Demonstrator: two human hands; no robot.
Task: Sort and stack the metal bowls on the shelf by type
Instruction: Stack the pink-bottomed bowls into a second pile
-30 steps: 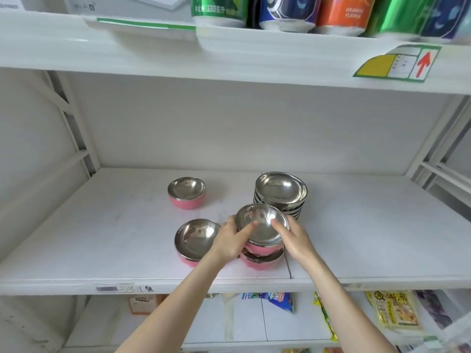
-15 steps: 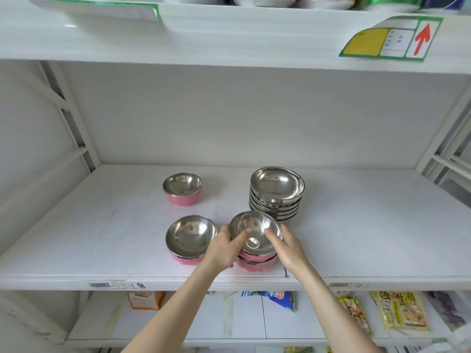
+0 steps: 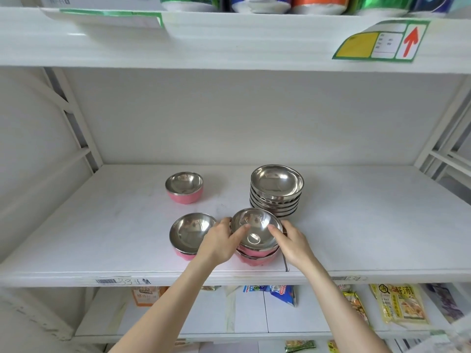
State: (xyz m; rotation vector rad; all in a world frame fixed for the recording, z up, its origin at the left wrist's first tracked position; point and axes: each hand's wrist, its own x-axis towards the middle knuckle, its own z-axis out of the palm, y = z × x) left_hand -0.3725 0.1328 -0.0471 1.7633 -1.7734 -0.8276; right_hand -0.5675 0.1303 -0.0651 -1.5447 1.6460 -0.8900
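Note:
On the white shelf (image 3: 356, 238), near its front edge, stands a short stack of pink-sided steel bowls (image 3: 256, 258). My left hand (image 3: 220, 244) and my right hand (image 3: 293, 244) grip the top bowl (image 3: 254, 226) from either side, thumbs over its rim. It sits nested in the stack. Just left of it rests a single pink bowl (image 3: 190, 231), partly hidden by my left hand. Another pink bowl (image 3: 184, 187) stands farther back on the left. A stack of several plain steel bowls (image 3: 277, 189) rises behind the pink stack.
An upper shelf (image 3: 229, 39) with drink cans (image 3: 318, 3) hangs overhead. White frame struts flank both sides (image 3: 76, 128). The lower shelf (image 3: 254, 319) carries snack packets (image 3: 400, 304). A seam in the shelf board (image 3: 286, 263) runs beside the pink stack.
The top pink bowl came down from a tilted, raised position and now sits nested in the pink stack, both hands still around it.

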